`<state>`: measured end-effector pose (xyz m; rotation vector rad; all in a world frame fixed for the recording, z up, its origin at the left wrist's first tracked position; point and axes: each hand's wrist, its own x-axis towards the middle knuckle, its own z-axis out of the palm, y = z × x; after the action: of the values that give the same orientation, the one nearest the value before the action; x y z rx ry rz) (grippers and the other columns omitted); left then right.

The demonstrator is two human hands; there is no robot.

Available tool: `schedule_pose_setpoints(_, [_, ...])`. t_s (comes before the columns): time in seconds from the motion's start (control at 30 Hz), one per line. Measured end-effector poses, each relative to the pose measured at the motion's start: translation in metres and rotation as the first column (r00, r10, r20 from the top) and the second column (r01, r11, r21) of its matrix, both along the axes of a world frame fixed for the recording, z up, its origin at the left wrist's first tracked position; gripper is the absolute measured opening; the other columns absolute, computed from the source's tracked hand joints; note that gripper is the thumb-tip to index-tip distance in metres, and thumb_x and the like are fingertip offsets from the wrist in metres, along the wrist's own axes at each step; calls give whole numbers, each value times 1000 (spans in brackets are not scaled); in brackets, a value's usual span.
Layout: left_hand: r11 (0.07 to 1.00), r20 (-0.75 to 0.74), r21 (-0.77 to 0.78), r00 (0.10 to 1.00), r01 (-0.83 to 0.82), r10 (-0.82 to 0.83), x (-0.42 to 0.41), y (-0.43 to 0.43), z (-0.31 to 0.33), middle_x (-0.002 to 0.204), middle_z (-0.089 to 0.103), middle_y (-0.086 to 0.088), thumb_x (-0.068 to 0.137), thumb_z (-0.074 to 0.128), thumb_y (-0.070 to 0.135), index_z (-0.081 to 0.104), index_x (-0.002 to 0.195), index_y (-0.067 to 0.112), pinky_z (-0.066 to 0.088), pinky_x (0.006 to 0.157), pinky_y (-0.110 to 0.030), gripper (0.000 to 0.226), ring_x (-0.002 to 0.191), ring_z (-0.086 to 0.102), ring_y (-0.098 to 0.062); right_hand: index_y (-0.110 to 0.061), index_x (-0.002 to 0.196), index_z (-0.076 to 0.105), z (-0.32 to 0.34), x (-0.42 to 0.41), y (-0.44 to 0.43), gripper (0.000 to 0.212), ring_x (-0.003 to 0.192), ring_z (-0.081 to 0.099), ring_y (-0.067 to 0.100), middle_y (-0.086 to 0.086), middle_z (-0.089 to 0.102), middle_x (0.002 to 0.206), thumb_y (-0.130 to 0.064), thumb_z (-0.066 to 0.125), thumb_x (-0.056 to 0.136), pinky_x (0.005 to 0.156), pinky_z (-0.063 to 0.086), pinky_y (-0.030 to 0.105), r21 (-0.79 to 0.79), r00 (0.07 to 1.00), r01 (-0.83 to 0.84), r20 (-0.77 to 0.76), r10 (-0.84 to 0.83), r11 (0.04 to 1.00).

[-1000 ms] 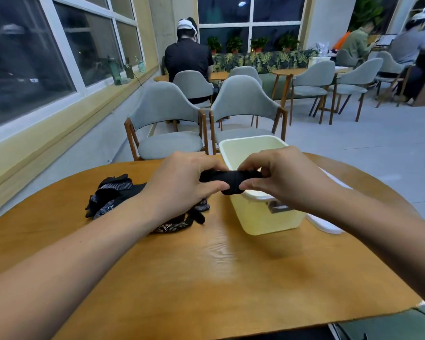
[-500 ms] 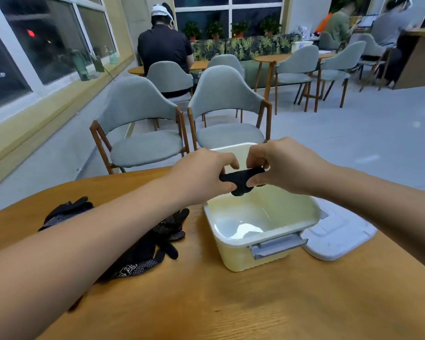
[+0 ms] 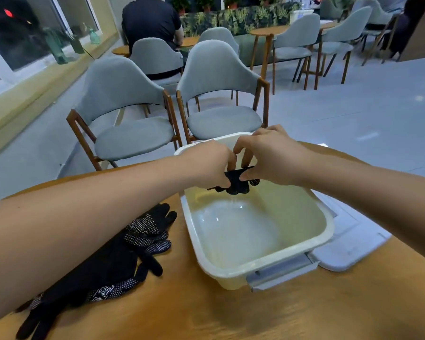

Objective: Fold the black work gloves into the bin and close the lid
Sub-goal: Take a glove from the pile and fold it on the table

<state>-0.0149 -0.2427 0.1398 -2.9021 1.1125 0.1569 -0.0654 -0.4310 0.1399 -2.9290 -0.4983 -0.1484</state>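
Wooden table [image 3: 304, 315], grey chairs [image 3: 133, 138] beyond; left hand [image 3: 206, 160] and right hand [image 3: 272, 155], grips pinching folded glove [image 3: 236, 184] over bin [image 3: 190, 222].

The bin [image 3: 304, 212] stands open above; loose gloves [image 3: 113, 266] block its 9 o'clock side, the lid [image 3: 353, 244] its 3 o'clock.

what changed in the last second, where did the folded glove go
The left hand and right hand carried the folded glove forward from above the near rim of the bin and down into it, pinching it throughout. The glove pile stayed on the table left of the bin, the lid on its right.
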Motion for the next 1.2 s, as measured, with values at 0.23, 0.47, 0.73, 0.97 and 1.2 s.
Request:
schedule_pose_setpoints(0.23, [991, 62, 131, 998, 20, -29, 9, -12, -12, 84, 70, -1, 93, 70, 33, 73, 119, 24, 52, 60, -33, 28, 78, 67, -23, -28, 139, 62, -2, -4, -2, 45, 116, 53, 17, -10, 71, 116, -29, 78, 97, 90, 50, 34, 180, 999, -18, 41, 10, 984])
schedule_pose_setpoints(0.47, [960, 126, 278, 992, -36, 0, 10, -25, -18, 79, 54, 0, 94, 70, 27, 63, 93, 18, 44, 56, -34, 12, 68, 55, -21, -28, 136, 63, -7, -2, -7, 33, 118, 53, 16, -12, 72, 115, -35, 67, 104, 92, 48, 36, 225, 997, -55, 67, 41, 973])
schedule_pose_setpoints(0.73, [881, 128, 468, 982, 64, -139, 6, -36, -26, 90, 44, 0, 101, 66, 32, 62, 127, 17, 42, 63, -37, 30, 84, 51, -24, -23, 133, 66, -3, -6, -7, 31, 118, 54, 17, -7, 73, 114, -15, 52, 106, 96, 51, 42, 254, 997, -32, 72, 14, 967])
schedule_pose_setpoints(0.97, [888, 82, 457, 992, 49, -97, 10, -36, -26, 78, 43, -1, 101, 67, 34, 55, 91, 18, 51, 70, -41, 22, 85, 57, -28, -21, 129, 67, -3, -8, -7, 32, 116, 54, 18, -4, 74, 111, -11, 48, 105, 95, 51, 44, 275, 997, -20, 77, -1, 961])
schedule_pose_setpoints(1.2, [920, 7, 390, 999, 45, -52, 11, -20, -2, 85, 68, 1, 100, 63, 36, 79, 100, 20, 51, 65, -35, 22, 83, 66, -26, -23, 128, 67, 1, -13, -6, 28, 114, 53, 18, -8, 73, 112, -14, 48, 108, 96, 45, 41, 289, 993, -18, 119, -17, 957])
